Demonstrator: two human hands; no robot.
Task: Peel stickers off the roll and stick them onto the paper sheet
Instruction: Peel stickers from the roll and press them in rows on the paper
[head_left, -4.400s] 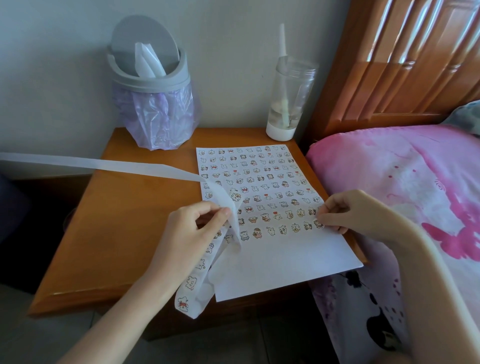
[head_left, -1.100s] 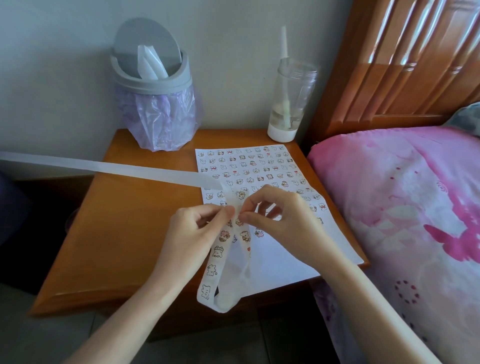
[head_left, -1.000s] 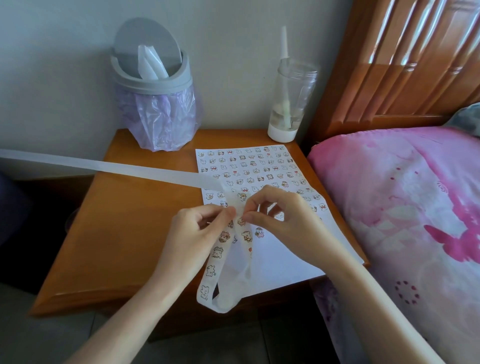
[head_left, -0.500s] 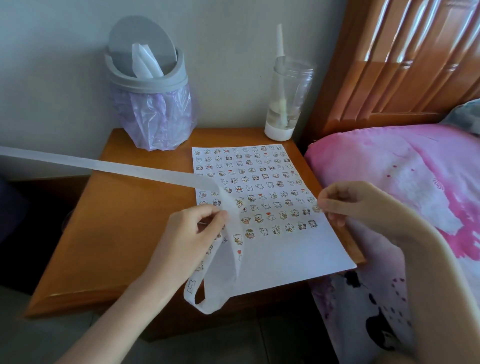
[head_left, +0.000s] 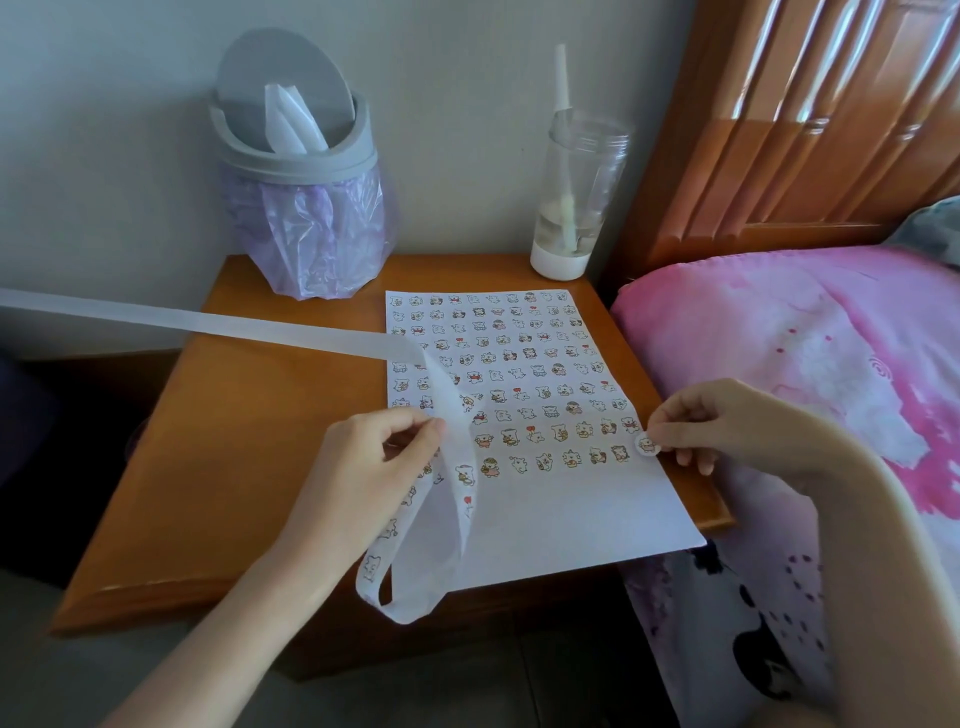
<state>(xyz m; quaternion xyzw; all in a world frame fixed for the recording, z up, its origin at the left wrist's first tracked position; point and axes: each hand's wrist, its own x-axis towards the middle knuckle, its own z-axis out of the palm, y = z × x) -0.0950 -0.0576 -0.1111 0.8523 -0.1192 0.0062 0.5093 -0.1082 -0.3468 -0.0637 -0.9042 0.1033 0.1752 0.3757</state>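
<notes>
A white paper sheet (head_left: 561, 519) lies on the wooden nightstand (head_left: 260, 447), its upper part covered with rows of small cartoon stickers. My left hand (head_left: 363, 467) pinches the sticker strip (head_left: 457, 499), which folds down in a loop past the table's front edge. The strip's bare backing stretches away to the left. My right hand (head_left: 727, 421) pinches a round sticker (head_left: 647, 445) at the sheet's right edge, at the end of the lowest sticker row.
A grey bin (head_left: 301, 171) with a purple liner stands at the back left of the nightstand. A clear bottle (head_left: 571, 192) with a straw stands at the back right. A bed with a pink cover (head_left: 810, 353) and wooden headboard adjoins on the right.
My right hand left the strip with a peeled sticker and moved right, down to the sheet's right edge. My left hand kept its hold on the strip.
</notes>
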